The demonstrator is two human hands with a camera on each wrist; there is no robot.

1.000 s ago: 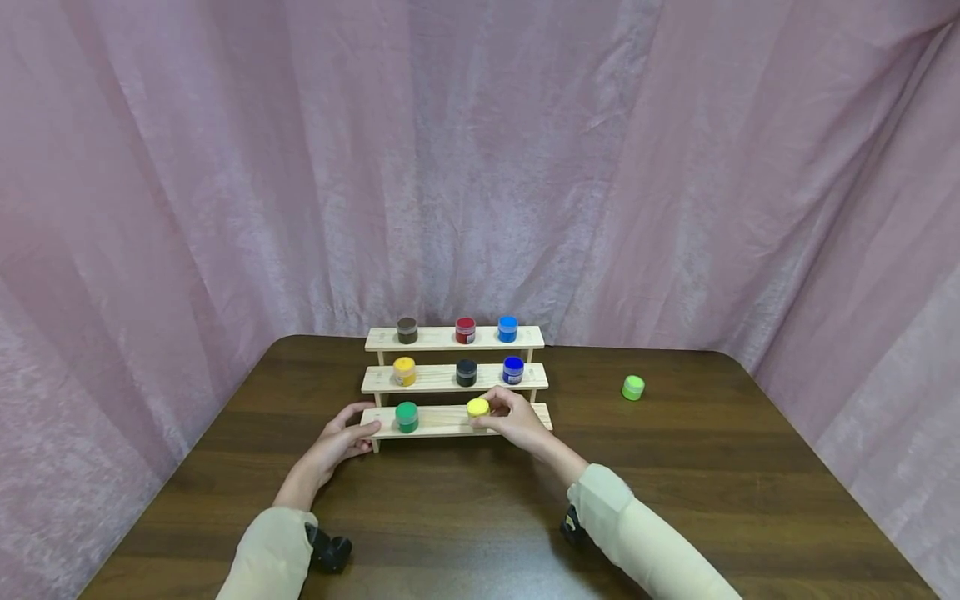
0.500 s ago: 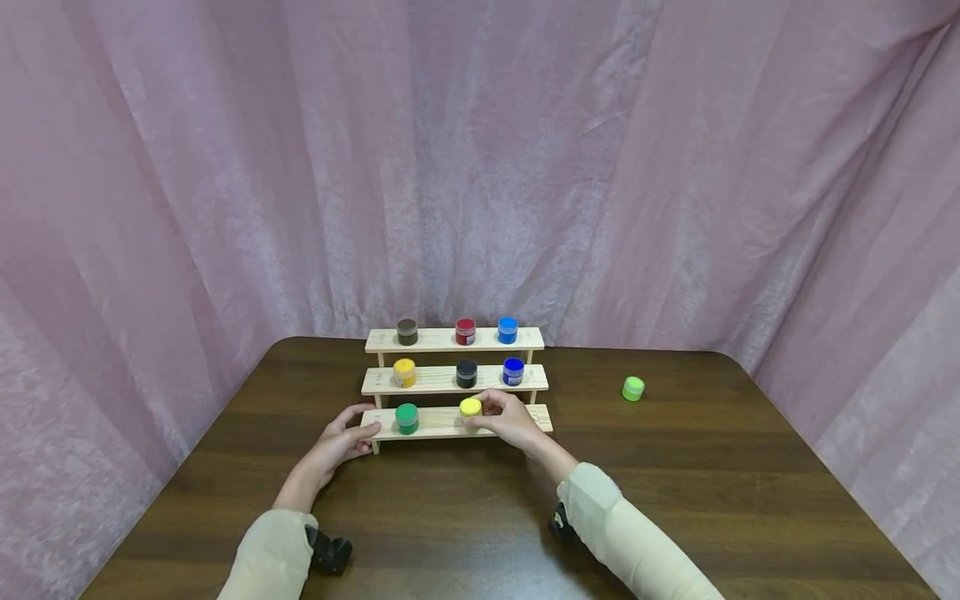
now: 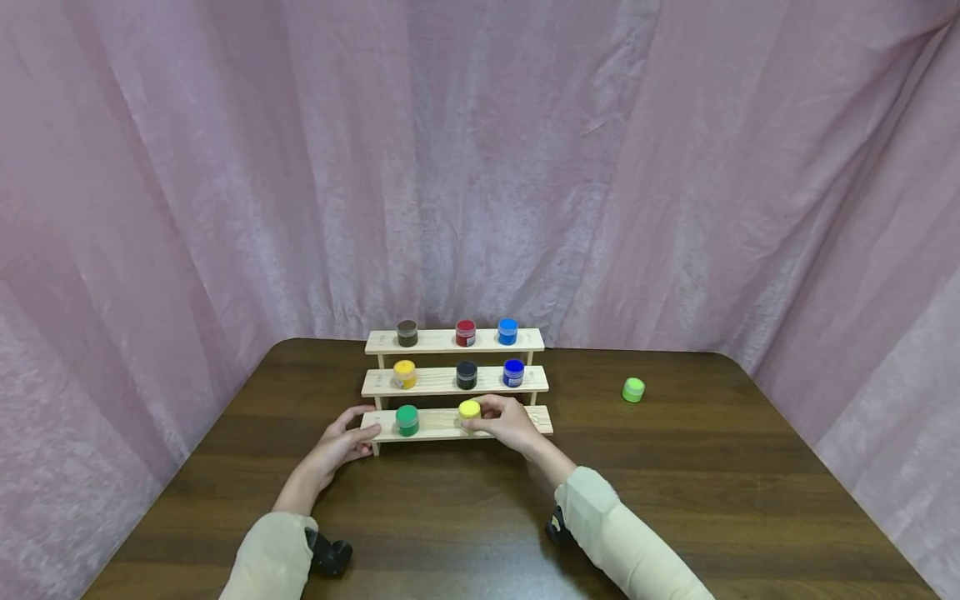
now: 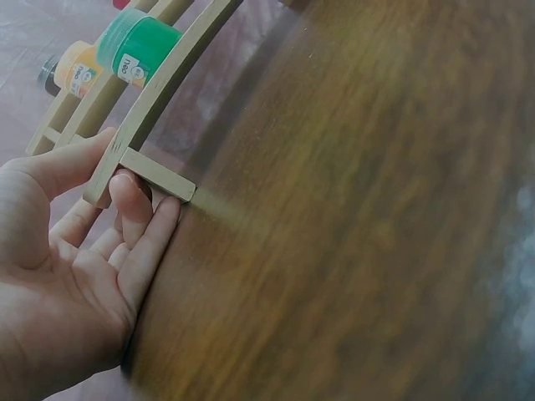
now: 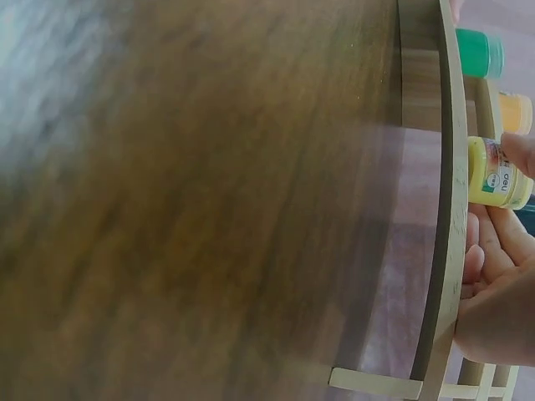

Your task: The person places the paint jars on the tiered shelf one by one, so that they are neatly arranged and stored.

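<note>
A three-step wooden stand [image 3: 442,425] bears several small paint jars. My left hand [image 3: 337,446] grips the left end of its lowest step; in the left wrist view the thumb lies on the board and fingers curl beneath by the leg. With thumb and fingers my right hand [image 3: 510,423] pinches a yellow paint jar [image 3: 469,410], which stands on the lowest step in the right wrist view [image 5: 493,174]. To its left on that step is a green paint jar [image 3: 407,420]. The palm side of the right hand is hidden in the head view.
The middle step holds an orange-yellow jar [image 3: 405,374], a black jar [image 3: 467,375] and a dark blue jar [image 3: 513,372]. On the top step are brown [image 3: 407,333], red and blue jars. A light green jar [image 3: 633,390] stands apart on the brown table [image 3: 712,467]; a pink curtain hangs behind.
My right hand has moved the yellow paint jar a little to the left along the lowest step, mostly in the first half second. The left hand stays on the stand.
</note>
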